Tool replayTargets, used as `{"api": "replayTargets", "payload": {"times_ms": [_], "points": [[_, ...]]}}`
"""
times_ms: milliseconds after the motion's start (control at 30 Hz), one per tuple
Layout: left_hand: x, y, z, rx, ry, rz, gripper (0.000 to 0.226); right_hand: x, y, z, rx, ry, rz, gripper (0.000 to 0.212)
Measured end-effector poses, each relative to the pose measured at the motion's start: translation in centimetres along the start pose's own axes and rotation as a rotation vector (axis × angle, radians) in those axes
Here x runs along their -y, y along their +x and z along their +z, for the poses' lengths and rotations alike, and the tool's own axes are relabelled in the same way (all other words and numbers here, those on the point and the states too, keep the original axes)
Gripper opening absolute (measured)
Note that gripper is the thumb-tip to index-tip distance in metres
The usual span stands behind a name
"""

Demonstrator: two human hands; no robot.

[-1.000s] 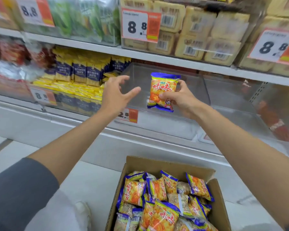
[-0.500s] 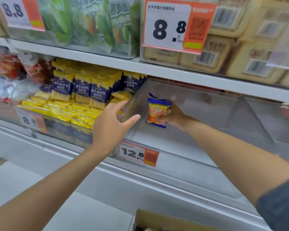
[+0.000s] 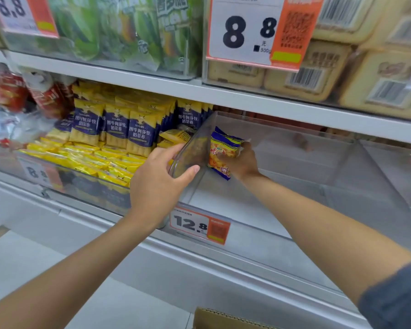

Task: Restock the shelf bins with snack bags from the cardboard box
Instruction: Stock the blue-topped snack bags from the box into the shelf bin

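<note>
While my left hand grips the bin wall mid-frame, likely steadying it, my right hand pinches one snack bag upright in the bin's left corner.

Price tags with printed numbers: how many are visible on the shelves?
4: two 8.8 tags on the upper bins, a blurred 8-something tag on the yellow-pack bin, and 12.8 on the clear bin.

Both forearms are bare, no watch, bands or rings that I can spot on the left hand or the right hand. Only clothing showing is a dark slate-blue sleeve pushed up on the right arm, plain fabric, no print.
</note>
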State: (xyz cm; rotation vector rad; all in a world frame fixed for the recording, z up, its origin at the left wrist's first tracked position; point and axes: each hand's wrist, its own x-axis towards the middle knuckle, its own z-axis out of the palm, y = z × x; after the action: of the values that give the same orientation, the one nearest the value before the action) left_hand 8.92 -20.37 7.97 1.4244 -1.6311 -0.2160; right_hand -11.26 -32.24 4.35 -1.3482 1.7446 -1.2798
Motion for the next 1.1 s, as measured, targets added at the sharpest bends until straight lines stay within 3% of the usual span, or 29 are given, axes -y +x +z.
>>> {"api": "replayTargets", "payload": {"times_ms": [167, 267, 333, 400, 533, 667, 967, 1100], "points": [[0.0, 0.0, 0.0, 0.003, 0.01, -0.003, 0.05, 0.3, -0.1, -0.4, 0.082, 0.039, 0.005, 0.025], [0.0, 0.0, 0.0, 0.003, 0.005, 0.007, 0.049, 0.1, -0.1, -1.0, 0.116, 0.123, 0.096, 0.041], [0.0, 0.0, 0.0, 0.004, 0.003, 0.009, 0.049, 0.2, -0.5, -1.4, -0.006, 0.069, 0.058, 0.061], [0.1, 0.0, 0.0, 0.007, 0.007, 0.01, 0.05, 0.2, -0.7, -1.8, -0.139, -0.06, -0.056, 0.051], [0.1, -0.1, 0.1, 0.0, 0.009, 0.012, 0.051, 0.2, -0.8, -1.8, -0.088, -0.146, -0.109, 0.032], [0.1, 0.0, 0.1, 0.001, 0.017, 0.012, 0.052, 0.1, -1.2, -1.7, -0.025, -0.031, -0.125, 0.05], [-0.1, 0.0, 0.1, -0.005, 0.023, 0.019, 0.055, 0.6, -2.4, -4.0, 0.001, -0.209, -0.139, 0.075], [-0.7, -0.3, -0.2, -0.077, 0.129, 0.036, 0.051, 1.8, -6.6, -7.5, 0.028, -0.353, -0.16, 0.056]]}}
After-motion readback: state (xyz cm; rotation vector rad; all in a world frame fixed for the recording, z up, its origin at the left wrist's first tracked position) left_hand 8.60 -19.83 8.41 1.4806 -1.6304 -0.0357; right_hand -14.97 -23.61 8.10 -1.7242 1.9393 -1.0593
